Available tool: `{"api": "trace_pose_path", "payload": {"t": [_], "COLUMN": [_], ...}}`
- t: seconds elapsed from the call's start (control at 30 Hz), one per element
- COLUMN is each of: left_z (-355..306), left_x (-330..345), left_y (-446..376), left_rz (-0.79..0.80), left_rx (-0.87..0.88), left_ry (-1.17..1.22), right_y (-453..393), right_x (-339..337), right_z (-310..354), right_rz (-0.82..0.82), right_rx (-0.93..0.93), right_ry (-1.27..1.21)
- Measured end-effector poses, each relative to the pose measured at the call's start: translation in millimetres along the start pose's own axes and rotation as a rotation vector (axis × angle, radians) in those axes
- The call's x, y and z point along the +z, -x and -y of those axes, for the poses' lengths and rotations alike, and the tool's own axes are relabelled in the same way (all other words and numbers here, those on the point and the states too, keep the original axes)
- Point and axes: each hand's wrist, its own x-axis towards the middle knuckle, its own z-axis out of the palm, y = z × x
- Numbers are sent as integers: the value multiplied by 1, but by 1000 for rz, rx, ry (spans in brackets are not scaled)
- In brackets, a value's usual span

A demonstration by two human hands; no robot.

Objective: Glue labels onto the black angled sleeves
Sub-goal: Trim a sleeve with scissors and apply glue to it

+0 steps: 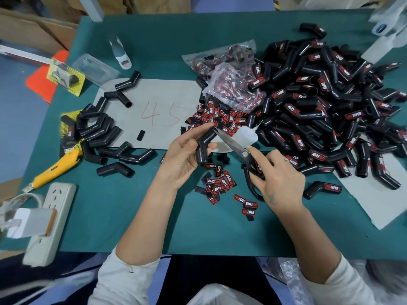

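Left hand (187,155) curled around one black angled sleeve (203,148), thumb on the front, fingers behind, grip closed firmly on it, the sleeve's upper end pointing toward 1 o'clock. Right hand (279,179) closed on the black handles of the scissors (233,144), index finger stretched along the pivot; blades only slightly apart, their tips touching the upper end of the held sleeve. Just beyond the blades, at 1 o'clock from the sleeve, a white glue bottle (246,135) lying on the table with its nozzle toward 11 o'clock. Loose red and black labels (220,181) scattered directly under and between both hands, a few more at 5 o'clock near the right wrist, and a denser heap (220,117) at 12 o'clock beside an open clear plastic bag (229,84) with more labels inside. At 2 to 3 o'clock, a big pile of labelled sleeves (330,102). At 9 to 10 o'clock, a smaller group of bare sleeves (99,130), partly on a grey cardboard sheet (158,93) with "45" written in red. Green table (198,230) under everything. At 8 o'clock, a yellow utility knife (52,168) and a white power strip (48,221) with a plugged charger. At 11 o'clock, a white spray bottle (120,52) lying flat. Beyond the far edge of the table, brown cardboard boxes (33,34).
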Motion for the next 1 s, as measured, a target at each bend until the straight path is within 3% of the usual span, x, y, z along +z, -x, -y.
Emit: {"api": "trace_pose_path", "payload": {"t": [0.53,1.0], "left_z": [-9,-8], "left_x": [-2,-2], "left_y": [2,2], "left_rz": [-50,-48], "left_rx": [-2,-28], "left_ry": [-188,-237], "right_y": [-2,4], "right_x": [-9,0], "right_z": [0,-4], "right_rz": [83,33], "right_rx": [-32,-13], "right_ry": [87,28]}}
